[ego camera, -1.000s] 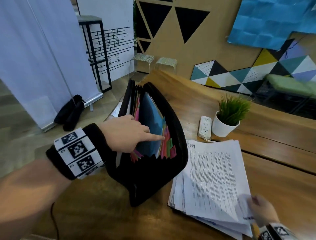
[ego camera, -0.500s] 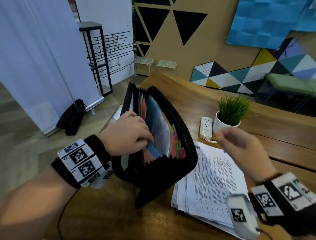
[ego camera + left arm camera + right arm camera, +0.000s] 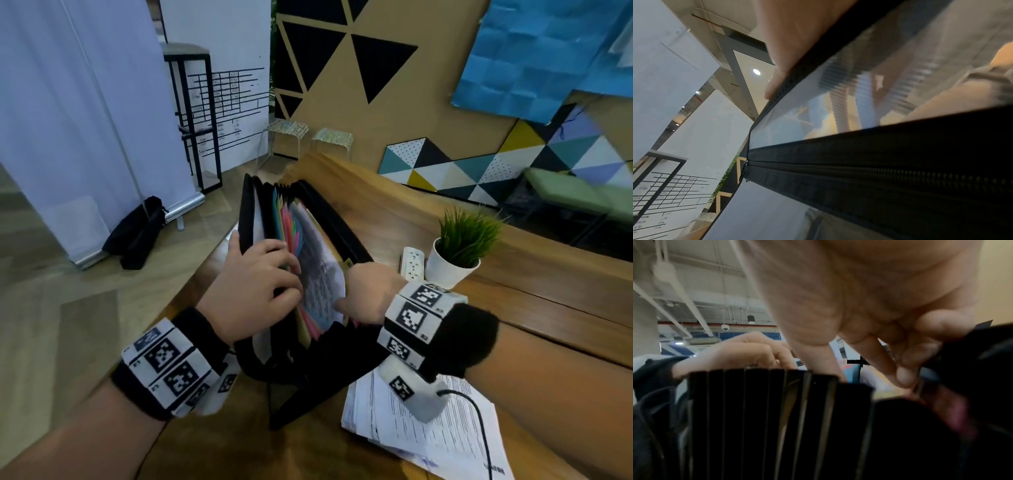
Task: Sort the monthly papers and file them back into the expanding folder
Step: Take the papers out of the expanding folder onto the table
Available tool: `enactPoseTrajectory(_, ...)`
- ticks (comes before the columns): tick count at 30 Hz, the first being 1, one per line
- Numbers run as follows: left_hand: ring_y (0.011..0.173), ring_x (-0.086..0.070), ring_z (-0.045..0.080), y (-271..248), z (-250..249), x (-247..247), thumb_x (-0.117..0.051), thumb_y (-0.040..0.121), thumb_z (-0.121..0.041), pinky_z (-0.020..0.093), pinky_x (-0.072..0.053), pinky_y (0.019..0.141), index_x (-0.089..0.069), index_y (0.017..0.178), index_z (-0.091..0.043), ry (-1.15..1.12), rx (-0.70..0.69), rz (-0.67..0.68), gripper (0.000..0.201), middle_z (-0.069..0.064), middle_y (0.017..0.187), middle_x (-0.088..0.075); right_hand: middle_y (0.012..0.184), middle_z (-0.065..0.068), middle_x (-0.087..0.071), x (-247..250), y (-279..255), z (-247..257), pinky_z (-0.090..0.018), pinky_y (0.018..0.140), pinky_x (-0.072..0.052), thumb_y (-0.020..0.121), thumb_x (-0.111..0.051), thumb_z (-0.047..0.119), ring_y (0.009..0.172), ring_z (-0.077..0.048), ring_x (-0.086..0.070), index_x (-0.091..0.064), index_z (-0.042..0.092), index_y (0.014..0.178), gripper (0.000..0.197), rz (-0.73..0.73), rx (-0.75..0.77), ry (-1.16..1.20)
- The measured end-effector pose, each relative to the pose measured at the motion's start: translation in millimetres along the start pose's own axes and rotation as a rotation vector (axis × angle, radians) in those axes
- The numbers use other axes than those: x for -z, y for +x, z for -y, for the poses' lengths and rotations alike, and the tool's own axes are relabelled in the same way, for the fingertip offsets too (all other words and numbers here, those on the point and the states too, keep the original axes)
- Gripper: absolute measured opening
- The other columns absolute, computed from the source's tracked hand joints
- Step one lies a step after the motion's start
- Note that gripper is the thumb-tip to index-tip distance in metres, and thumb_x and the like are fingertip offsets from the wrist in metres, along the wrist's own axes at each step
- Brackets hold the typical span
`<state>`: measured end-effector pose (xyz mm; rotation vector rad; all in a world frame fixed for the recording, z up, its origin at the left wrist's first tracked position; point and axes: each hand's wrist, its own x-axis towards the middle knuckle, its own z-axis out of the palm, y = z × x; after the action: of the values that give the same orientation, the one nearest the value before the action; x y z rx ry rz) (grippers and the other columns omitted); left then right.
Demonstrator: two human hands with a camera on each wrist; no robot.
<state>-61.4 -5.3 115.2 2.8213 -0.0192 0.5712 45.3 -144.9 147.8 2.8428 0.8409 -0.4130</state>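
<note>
A: Where's the folder (image 3: 308, 359)?

B: Middle of the head view, standing open on the bench (image 3: 548, 308), mouth up, black pleats fanned out. Coloured dividers (image 3: 291, 229) show inside, with a printed sheet (image 3: 322, 274) just right of them.

A: And the left hand (image 3: 250, 291)?

B: At the folder's left side. Thumb hooked over the outer black wall, the fingers (image 3: 287, 263) curled down into the pockets against the dividers, so it grips the folder's left part. The left wrist view shows the thumb lying along the zip edge (image 3: 781, 91).

A: The right hand (image 3: 370, 294)?

B: At the right of the folder's mouth, lower centre of the frame. Its thumb points left onto the printed sheet's lower edge. In the right wrist view the fingers (image 3: 904, 376) curl down into the pockets beside the black right wall. Whether they actually pinch the sheet I cannot tell; the view is blurred there.

A: The other papers?

B: A stack (image 3: 428, 435) lies flat on the bench at lower right, beside the folder's near corner and partly under the right wrist.

A: Anything else close by?

B: A potted plant (image 3: 459, 246) and a power strip (image 3: 412, 262) to the right of the folder, apart from it.
</note>
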Motion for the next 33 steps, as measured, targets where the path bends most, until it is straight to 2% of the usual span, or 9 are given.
enactPoseTrajectory(2, 0.118, -0.05, 0.014, -1, 2, -1, -0.037, 0.081, -0.041, 0.069, -0.018, 0.102, -0.073, 0.066, -0.034, -0.022, -0.001, -0.022, 0.039, -0.019, 0.094, -0.065, 0.094, -0.007, -0.057, -2, 4, 8, -0.028, 0.061, -0.039, 0.097, -0.043, 0.018, 0.086, -0.022, -0.056, -0.06, 0.006, 0.09, 0.023, -0.009, -0.074, -0.003)
enactPoseTrajectory(5, 0.115, -0.052, 0.012, -2, 5, -2, -0.04, 0.081, -0.041, 0.069, -0.017, 0.103, -0.073, 0.066, -0.034, -0.043, -0.006, -0.05, 0.036, -0.019, 0.091, -0.065, 0.124, -0.011, -0.045, 2, 2, 4, -0.035, 0.087, -0.043, 0.093, -0.051, 0.026, 0.114, -0.028, -0.047, -0.047, 0.007, 0.125, 0.037, -0.019, -0.051, 0.031)
enactPoseTrajectory(10, 0.111, -0.054, 0.012, -3, 5, -6, -0.042, 0.079, -0.038, 0.067, -0.015, 0.105, -0.072, 0.065, -0.033, -0.063, -0.023, -0.078, 0.033, -0.018, 0.086, -0.065, 0.123, -0.011, -0.041, -3, -6, 0, -0.034, 0.084, -0.045, 0.093, -0.052, 0.021, 0.108, -0.03, -0.051, -0.051, 0.007, 0.122, 0.033, -0.048, -0.033, 0.003)
enactPoseTrajectory(15, 0.108, -0.055, 0.011, -1, 5, -10, -0.043, 0.079, -0.037, 0.056, -0.007, 0.108, -0.072, 0.063, -0.032, -0.084, -0.029, -0.094, 0.033, -0.018, 0.083, -0.066, 0.127, -0.012, -0.04, 1, -3, -2, -0.033, 0.094, -0.039, 0.089, -0.056, 0.044, 0.118, -0.025, -0.041, -0.049, 0.011, 0.125, 0.049, 0.076, -0.093, -0.047)
enactPoseTrajectory(18, 0.107, -0.054, 0.009, 1, 6, -11, -0.045, 0.078, -0.036, 0.055, -0.006, 0.109, -0.072, 0.063, -0.032, -0.091, -0.04, -0.1, 0.032, -0.018, 0.082, -0.065, 0.134, -0.007, -0.042, -8, 10, 1, -0.033, 0.101, -0.032, 0.095, -0.048, 0.031, 0.125, -0.022, -0.037, -0.046, 0.01, 0.129, 0.04, 0.062, -0.138, -0.103)
enactPoseTrajectory(21, 0.106, -0.056, 0.008, 2, 4, -11, -0.045, 0.079, -0.034, 0.062, -0.01, 0.109, -0.072, 0.062, -0.031, -0.072, -0.065, -0.093, 0.032, -0.019, 0.08, -0.066, 0.106, -0.011, -0.05, -9, 15, -3, -0.026, 0.077, -0.042, 0.094, -0.044, 0.017, 0.096, -0.025, -0.054, -0.058, 0.003, 0.098, 0.02, 0.058, -0.108, 0.076)
enactPoseTrajectory(24, 0.11, -0.056, 0.007, 4, 4, -9, -0.043, 0.079, -0.033, 0.062, -0.007, 0.11, -0.072, 0.062, -0.03, -0.057, -0.059, -0.062, 0.034, -0.021, 0.079, -0.068, 0.062, -0.004, -0.037, 8, 8, -27, -0.023, 0.044, -0.026, 0.086, -0.052, 0.009, 0.053, -0.019, -0.04, -0.038, 0.01, 0.056, 0.033, -0.087, -0.05, 0.236)
enactPoseTrajectory(29, 0.113, -0.057, 0.004, 7, 3, -3, -0.039, 0.081, -0.031, 0.04, 0.007, 0.118, -0.067, 0.058, -0.026, 0.027, -0.133, 0.031, 0.037, -0.018, 0.072, -0.069, 0.068, -0.004, -0.059, 35, -15, -82, -0.015, 0.04, -0.044, 0.091, -0.049, 0.009, 0.052, -0.013, -0.063, -0.056, 0.007, 0.076, 0.017, -0.239, -0.033, 0.538)
enactPoseTrajectory(33, 0.089, -0.065, 0.005, 16, -2, 4, -0.031, 0.083, -0.036, 0.016, 0.005, 0.114, -0.069, 0.062, -0.019, 0.085, -0.197, 0.113, 0.046, -0.009, 0.072, -0.069, 0.082, -0.006, -0.062, 37, -30, -130, -0.029, 0.049, -0.057, 0.092, -0.054, 0.01, 0.058, -0.017, -0.067, -0.059, 0.009, 0.081, 0.012, -0.394, -0.127, 0.791)
